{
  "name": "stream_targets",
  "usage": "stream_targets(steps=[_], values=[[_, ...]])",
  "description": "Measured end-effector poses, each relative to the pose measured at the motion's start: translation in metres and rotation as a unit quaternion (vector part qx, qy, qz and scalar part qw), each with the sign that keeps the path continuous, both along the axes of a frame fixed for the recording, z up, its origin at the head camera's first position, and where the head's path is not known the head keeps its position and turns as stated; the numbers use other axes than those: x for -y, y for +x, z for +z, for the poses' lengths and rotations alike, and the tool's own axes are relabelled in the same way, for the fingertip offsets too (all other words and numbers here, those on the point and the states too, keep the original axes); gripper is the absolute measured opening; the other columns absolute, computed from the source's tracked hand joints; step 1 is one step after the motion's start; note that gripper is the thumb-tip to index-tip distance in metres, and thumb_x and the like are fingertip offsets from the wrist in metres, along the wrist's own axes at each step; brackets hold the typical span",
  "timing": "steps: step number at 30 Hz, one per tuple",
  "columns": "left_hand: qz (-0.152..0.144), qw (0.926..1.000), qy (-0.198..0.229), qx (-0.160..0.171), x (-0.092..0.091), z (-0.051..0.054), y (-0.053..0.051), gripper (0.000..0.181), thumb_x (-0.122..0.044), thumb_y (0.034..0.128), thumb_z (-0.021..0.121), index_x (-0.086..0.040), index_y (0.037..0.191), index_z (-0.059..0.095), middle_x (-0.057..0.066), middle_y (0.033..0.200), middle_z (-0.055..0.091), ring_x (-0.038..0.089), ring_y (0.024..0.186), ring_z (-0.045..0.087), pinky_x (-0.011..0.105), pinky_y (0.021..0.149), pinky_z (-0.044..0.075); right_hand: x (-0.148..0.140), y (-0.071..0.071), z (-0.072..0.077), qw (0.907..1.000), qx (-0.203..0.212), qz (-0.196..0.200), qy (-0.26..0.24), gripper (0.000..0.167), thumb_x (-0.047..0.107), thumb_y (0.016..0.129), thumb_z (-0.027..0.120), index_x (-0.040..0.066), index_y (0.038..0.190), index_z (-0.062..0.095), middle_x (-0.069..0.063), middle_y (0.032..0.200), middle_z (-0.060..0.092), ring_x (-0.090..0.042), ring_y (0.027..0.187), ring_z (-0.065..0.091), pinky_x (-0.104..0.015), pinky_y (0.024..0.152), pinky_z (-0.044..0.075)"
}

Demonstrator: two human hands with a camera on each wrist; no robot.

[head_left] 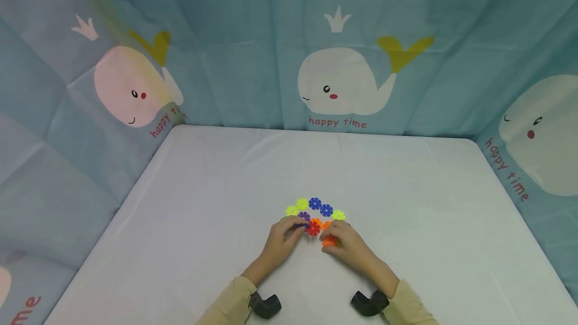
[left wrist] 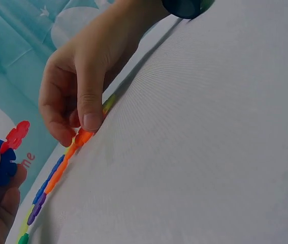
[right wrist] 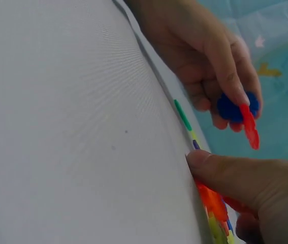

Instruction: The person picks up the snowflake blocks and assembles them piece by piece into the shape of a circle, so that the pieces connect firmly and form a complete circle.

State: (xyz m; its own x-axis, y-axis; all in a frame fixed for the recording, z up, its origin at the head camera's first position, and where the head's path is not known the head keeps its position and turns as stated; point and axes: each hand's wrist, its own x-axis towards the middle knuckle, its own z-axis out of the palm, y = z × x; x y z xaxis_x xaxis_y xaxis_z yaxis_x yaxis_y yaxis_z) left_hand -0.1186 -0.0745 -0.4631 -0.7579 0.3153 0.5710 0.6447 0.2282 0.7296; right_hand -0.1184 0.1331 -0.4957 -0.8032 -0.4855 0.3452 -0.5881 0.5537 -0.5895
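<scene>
My left hand (head_left: pixel 279 242) pinches a blue snowflake disc (right wrist: pixel 227 110) above the table. A red snowflake disc (right wrist: pixel 250 128) is joined to its edge at an angle, as both wrist views show. My right hand (head_left: pixel 351 247) is low at the tabletop, thumb and fingers around an orange snowflake disc (head_left: pixel 329 241). Behind the hands, more flat discs lie close together: yellow-green (head_left: pixel 302 203), blue (head_left: pixel 314 203), purple (head_left: pixel 304 216) and orange (head_left: pixel 327 225). A green disc (right wrist: pixel 182 114) shows in the right wrist view. The fingers partly hide the nearer discs.
The white tabletop (head_left: pixel 217 189) spreads around the discs. Blue-green curtains (head_left: pixel 253 64) printed with whales stand along its back and sides. A black curved piece sits at each wrist, the left one (head_left: pixel 266 306) and the right one (head_left: pixel 369 304).
</scene>
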Motion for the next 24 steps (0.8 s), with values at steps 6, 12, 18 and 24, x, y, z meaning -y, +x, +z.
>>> stream_targets(steps=[6,12,18,24], values=[[-0.007,0.9999,0.009,0.003,0.001,0.002,0.000,0.018,0.016,0.0760,0.060,0.008,0.093,0.061,0.019,0.090,0.062,0.029,0.084,0.059,0.026,0.076,0.046,0.002,0.001,0.001,0.9987,-0.010,-0.050,0.003,0.036,0.019,0.064,0.080,0.008,0.094,0.063,0.004,0.092,0.059,-0.013,0.084,0.047,-0.029,0.072,0.043],[-0.004,0.9999,0.015,0.003,0.001,0.001,0.000,0.018,0.016,0.0754,0.060,0.007,0.092,0.062,0.018,0.088,0.063,0.029,0.081,0.060,0.027,0.072,0.047,0.004,0.001,0.001,0.9937,-0.041,-0.060,-0.086,0.023,0.003,0.064,0.078,0.010,0.082,0.065,0.005,0.079,0.060,-0.008,0.069,0.050,-0.023,0.060,0.043],[0.004,0.9998,0.003,0.017,0.001,-0.003,-0.001,0.018,0.013,0.0761,0.062,0.006,0.092,0.064,0.015,0.088,0.065,0.024,0.081,0.062,0.028,0.070,0.048,0.005,0.001,0.004,0.9680,0.004,-0.011,-0.251,0.021,-0.012,0.071,0.067,0.000,0.088,0.064,-0.007,0.078,0.064,-0.015,0.057,0.056,-0.020,0.051,0.045],[0.007,0.9990,0.004,0.045,0.001,-0.006,-0.001,0.015,0.009,0.0782,0.062,0.006,0.093,0.064,0.014,0.089,0.065,0.023,0.084,0.062,0.030,0.072,0.048,0.009,0.009,0.026,0.9569,0.036,-0.010,-0.288,0.020,-0.021,0.070,0.062,-0.009,0.086,0.058,-0.019,0.074,0.062,-0.029,0.058,0.060,-0.027,0.051,0.049]])
